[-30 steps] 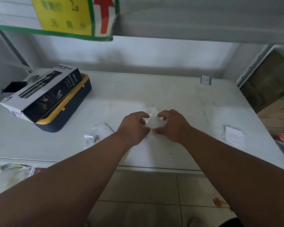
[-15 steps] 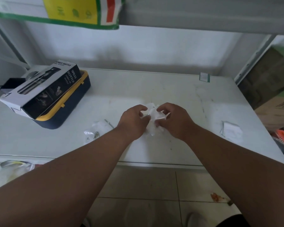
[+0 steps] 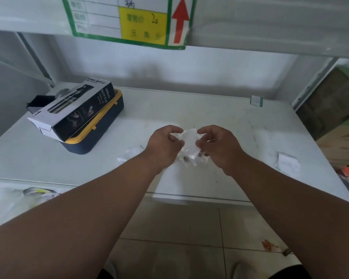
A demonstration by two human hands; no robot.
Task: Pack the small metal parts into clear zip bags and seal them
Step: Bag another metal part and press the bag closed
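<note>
Left hand (image 3: 163, 146) and right hand (image 3: 220, 146) pinch a clear zip bag (image 3: 188, 143) above the table (image 3: 240, 125); judged mid-sealing, next pressing along the zip strip.

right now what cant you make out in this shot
- Bag seal: head view, fingers of the left hand and right hand cover its edges; open or zipped, cannot tell.
- Parts in the bag: too small and blurred to count or name.
- Second bag: partly behind the left wrist.
- Sign: cut off by the top edge, writing blurred.
</note>
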